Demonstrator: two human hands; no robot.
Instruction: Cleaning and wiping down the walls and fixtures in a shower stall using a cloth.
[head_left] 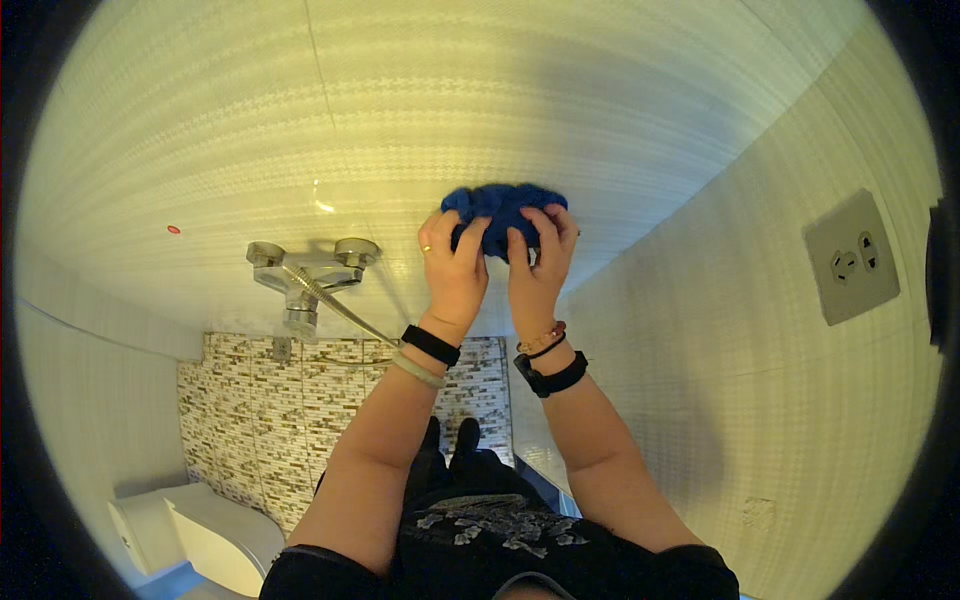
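A bunched dark blue cloth (503, 212) is held up in front of the tiled wall, a little right of the mixer tap. My left hand (457, 262) grips its left part, thumb and fingers pressed into the folds. On the right side, my right hand (541, 258) has its fingers curled over the same cloth. Both arms reach up and forward, with bands on each wrist. Whether the cloth touches the wall behind it cannot be made out.
A chrome mixer tap (312, 275) with a metal shower hose (340, 308) juts from the wall at left. A socket plate (853, 257) sits on the right wall. Below lie a patterned floor (255, 400) and, lower left, a white toilet (215, 535).
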